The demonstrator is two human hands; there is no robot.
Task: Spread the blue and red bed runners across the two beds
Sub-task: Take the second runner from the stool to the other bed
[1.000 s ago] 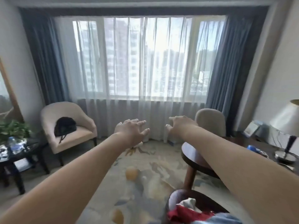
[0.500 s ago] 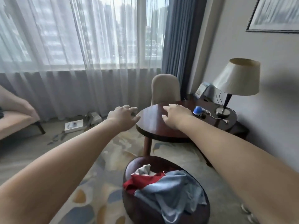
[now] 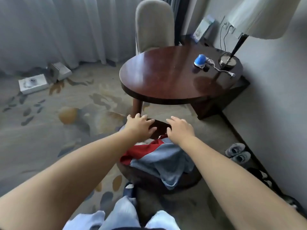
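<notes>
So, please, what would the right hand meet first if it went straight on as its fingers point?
From the right hand, probably the near edge of the round dark wooden table, though depth unclear.

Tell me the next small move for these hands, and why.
The left hand and right hand are open, holding nothing, over the far rim of the stool, while the red runner and blue runner lie crumpled on it nearer the person. So probably draw both back and down to grasp the cloths.
</notes>
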